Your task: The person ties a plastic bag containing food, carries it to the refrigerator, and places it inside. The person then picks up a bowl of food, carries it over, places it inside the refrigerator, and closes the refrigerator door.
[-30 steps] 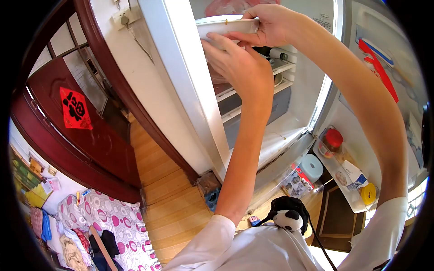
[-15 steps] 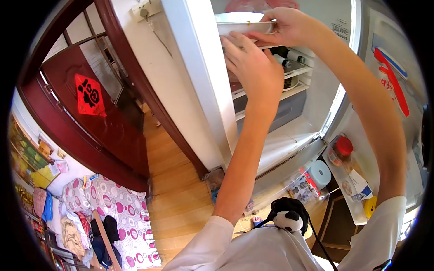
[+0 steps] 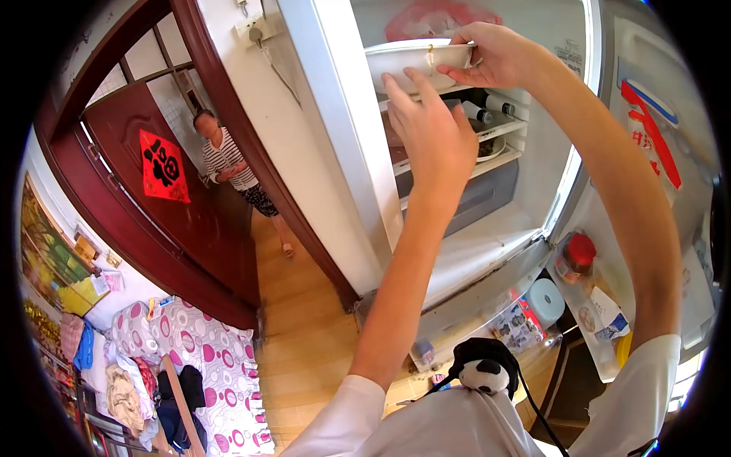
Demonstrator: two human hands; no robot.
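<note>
A white bowl [image 3: 415, 62] with a brown mark on its side is at the upper part of the open fridge. My right hand [image 3: 495, 57] is closed on the bowl's right side, fingers at the rim and thumb beneath it. My left hand [image 3: 434, 129] is raised in front of the bowl, fingers stretched and apart. Its fingertips are against or just before the bowl's lower side; contact is hard to tell. The bowl's contents are hidden. A pinkish-red plastic bag [image 3: 438, 17] is behind and above it.
Bottles [image 3: 487, 110] lie on a fridge shelf [image 3: 499, 126] below, above a grey drawer [image 3: 483, 198]. The fridge door [image 3: 647, 84] stands open at right, with a red-lidded jar [image 3: 580, 251] in its rack. A person [image 3: 228, 160] in a striped top is in the doorway at left.
A person has come into sight in the doorway. The bowl appears slightly lower and more of its side shows. My left fingers have drawn a little down from its rim.
</note>
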